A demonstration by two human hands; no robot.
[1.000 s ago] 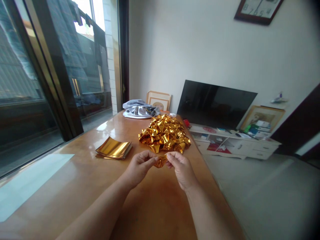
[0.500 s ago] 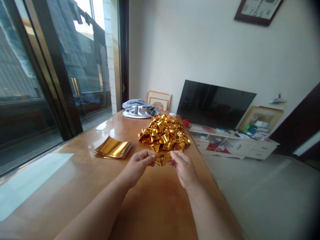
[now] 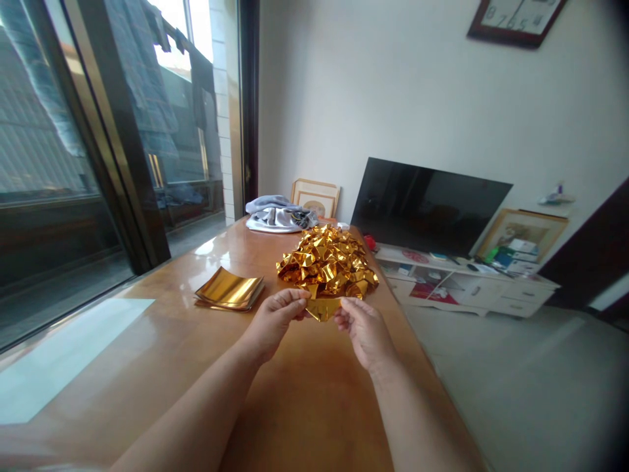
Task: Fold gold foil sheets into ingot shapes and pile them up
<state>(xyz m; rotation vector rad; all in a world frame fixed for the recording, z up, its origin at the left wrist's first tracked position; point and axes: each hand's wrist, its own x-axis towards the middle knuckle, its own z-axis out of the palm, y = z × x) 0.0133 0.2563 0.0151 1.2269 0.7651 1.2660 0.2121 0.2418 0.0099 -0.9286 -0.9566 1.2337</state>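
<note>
A partly folded piece of gold foil paper is stretched between my two hands above the table, its lower edge coming to a blunt point. My left hand pinches its left end between thumb and fingers. At the opposite end, my right hand grips the paper the same way, with the other fingers curled beneath. Just beyond my hands rises a heap of folded gold foil pieces. To the left of my left hand lies a stack of flat gold foil sheets, slightly curled at the edges.
The glossy wooden table ends along its right side, above the tiled floor. A pale sheet lies at the left edge. Folded grey clothing sits at the far end. A television stands on a white cabinet.
My hands still hold the gold foil paper, which has tipped so its front face shows flatter. The whole view has shifted slightly, with things appearing a little further right.
</note>
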